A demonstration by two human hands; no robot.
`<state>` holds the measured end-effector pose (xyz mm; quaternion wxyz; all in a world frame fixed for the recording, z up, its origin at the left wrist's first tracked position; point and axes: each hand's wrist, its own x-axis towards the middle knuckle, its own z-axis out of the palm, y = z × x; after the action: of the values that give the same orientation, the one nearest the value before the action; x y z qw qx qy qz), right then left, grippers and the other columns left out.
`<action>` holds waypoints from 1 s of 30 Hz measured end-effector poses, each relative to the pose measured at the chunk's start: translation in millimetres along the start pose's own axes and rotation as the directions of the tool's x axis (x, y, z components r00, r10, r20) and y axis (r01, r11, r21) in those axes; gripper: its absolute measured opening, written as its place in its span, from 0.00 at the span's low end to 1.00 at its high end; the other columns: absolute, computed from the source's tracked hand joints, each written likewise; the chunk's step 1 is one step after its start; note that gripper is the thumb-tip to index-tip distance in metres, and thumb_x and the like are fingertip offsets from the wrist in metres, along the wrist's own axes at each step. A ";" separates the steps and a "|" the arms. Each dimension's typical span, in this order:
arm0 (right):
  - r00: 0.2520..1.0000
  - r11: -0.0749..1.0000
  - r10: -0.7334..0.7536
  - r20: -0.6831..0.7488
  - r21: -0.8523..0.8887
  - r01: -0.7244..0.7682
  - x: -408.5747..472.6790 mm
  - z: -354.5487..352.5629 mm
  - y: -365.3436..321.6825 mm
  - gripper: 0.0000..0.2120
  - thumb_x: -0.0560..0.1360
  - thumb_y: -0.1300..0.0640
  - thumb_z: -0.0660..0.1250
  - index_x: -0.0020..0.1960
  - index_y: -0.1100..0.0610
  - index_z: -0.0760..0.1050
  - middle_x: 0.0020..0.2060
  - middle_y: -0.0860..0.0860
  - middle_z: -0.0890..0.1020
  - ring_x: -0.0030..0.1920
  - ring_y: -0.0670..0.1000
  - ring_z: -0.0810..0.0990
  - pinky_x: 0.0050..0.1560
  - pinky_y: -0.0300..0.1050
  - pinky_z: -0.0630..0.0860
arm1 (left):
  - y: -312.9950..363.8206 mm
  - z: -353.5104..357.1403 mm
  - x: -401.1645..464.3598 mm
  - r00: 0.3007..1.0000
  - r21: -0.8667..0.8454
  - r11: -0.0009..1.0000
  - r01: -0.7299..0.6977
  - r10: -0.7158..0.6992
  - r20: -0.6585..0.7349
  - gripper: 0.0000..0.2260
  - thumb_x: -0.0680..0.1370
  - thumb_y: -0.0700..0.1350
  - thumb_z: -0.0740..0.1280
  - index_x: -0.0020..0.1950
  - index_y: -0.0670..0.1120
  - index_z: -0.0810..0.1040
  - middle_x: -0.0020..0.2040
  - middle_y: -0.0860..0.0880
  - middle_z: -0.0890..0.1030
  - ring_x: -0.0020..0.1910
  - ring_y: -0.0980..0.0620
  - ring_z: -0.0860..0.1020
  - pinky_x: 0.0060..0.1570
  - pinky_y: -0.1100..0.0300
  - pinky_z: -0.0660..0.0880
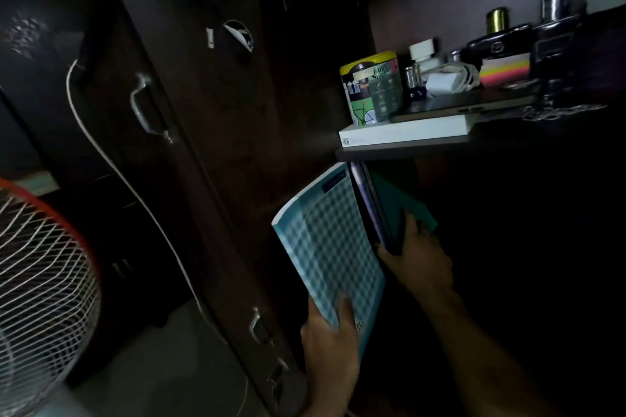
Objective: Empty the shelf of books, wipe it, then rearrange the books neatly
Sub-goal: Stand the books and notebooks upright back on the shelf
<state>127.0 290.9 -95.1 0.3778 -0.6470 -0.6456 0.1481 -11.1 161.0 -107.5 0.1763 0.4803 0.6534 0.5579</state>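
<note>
Fingers of the left hand [330, 332] curl round the bottom edge of the checked book [330, 247], thumb flat on its cover, so the book hangs from one low corner while its top leans up toward the underside of the shelf [372, 153]. That is the first weak point, to my mind: held so low, the book could swing or slide out of the pinch, and if it falls to the left it may strike the white cable [111, 162] that runs down the cupboard [189, 132], or the fan [37, 267] beyond it. Just right of it stands the dark book [371, 210], upright and touching the checked one, with the teal book [403, 206] behind. The right hand [418, 257] grips the lower end of the dark book, thumb on its near side and fingers wrapped past it against the teal cover; whether it truly holds both I cannot tell in this gloom. Pulling only one could drag its neighbour out loose and drop it. Above, the white box [406, 131] juts over the shelf edge with the tin [371, 91] on it, and bottles [498, 32] crowd further right; a book top lifted too high could knock the board and topple them. Dim light makes any misjudged grasp likelier.
</note>
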 end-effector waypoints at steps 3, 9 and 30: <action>0.999 0.999 -0.040 0.004 -0.025 0.040 0.3 0.2 4.5 0.40 0.78 0.42 0.64 0.81 0.49 0.45 0.70 0.59 0.72 0.60 0.61 0.78 0.53 0.52 0.77 | -5.9 3.0 1.0 1.000 -0.013 1.000 0.004 -0.004 -0.029 0.17 0.80 0.55 0.66 0.68 0.59 0.70 0.58 0.59 0.80 0.55 0.53 0.81 0.60 0.49 0.79; 0.999 0.999 -0.039 0.000 0.000 0.039 -5.3 -11.8 5.6 0.36 0.82 0.50 0.62 0.82 0.48 0.43 0.67 0.57 0.75 0.58 0.58 0.80 0.54 0.50 0.77 | -1.2 3.4 1.8 0.999 -0.005 0.999 -0.039 0.039 0.031 0.18 0.81 0.53 0.65 0.71 0.55 0.71 0.54 0.62 0.78 0.59 0.50 0.79 0.60 0.46 0.78; 0.999 0.989 -0.036 -0.038 0.140 0.041 -25.3 -20.7 5.9 0.38 0.80 0.48 0.63 0.82 0.46 0.44 0.70 0.59 0.72 0.61 0.60 0.79 0.56 0.51 0.76 | 19.1 90.3 64.3 0.932 -0.194 0.981 0.030 0.043 0.360 0.17 0.83 0.47 0.66 0.71 0.47 0.74 0.64 0.49 0.82 0.61 0.52 0.81 0.64 0.51 0.77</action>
<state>142.2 261.5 -92.8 0.4368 -0.6085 -0.6392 0.1745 35.7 263.0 -99.1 0.3383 0.5573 0.5500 0.5220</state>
